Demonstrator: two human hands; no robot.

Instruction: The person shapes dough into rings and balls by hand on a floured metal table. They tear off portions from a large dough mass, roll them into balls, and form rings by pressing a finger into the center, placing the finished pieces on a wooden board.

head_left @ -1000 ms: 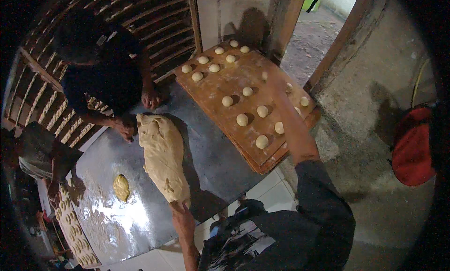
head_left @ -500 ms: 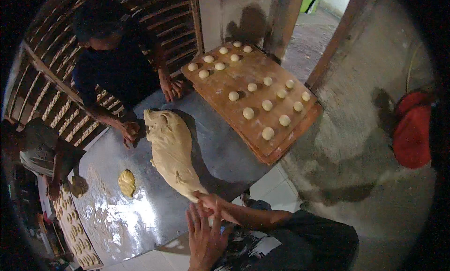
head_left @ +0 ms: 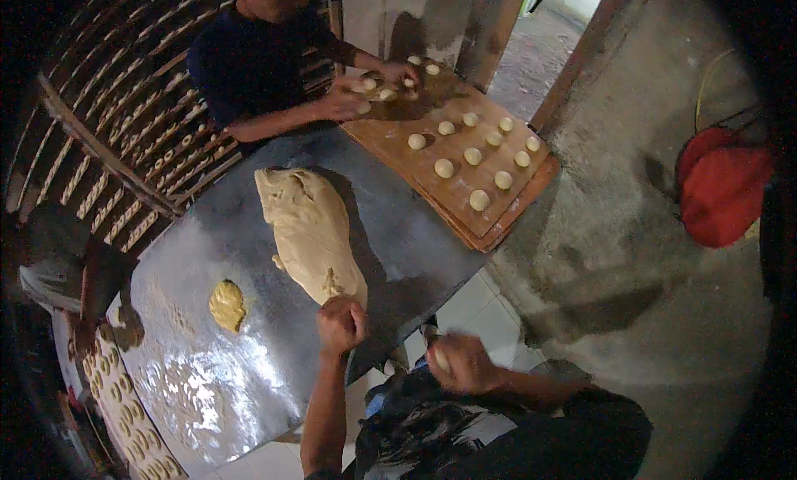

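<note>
A large mass of pale dough [head_left: 311, 227] lies lengthwise on the grey metal table [head_left: 415, 256]. My left hand [head_left: 340, 324] is closed in a fist round its near end, so that end is hidden. To the right, clear of the table edge and in front of my body, my right hand [head_left: 466, 365] is curled round a small piece of dough [head_left: 442, 361]. Motion blurs that hand slightly. A flat yellow lump [head_left: 227, 306] sits on the table to the left of the big dough.
Wooden boards [head_left: 465, 218] bearing several round dough balls stand at the far right. Across the table, a co-worker's hands [head_left: 344, 100] reach over them. Another person [head_left: 62, 264] is beside a tray of shaped pieces [head_left: 129, 409] at the left. A red bag [head_left: 722, 185] hangs on the wall.
My right hand has left the dough's tail and moved right with a small piece. My left hand has gone from spread to closed at the dough. The co-worker's hands have moved to the boards.
</note>
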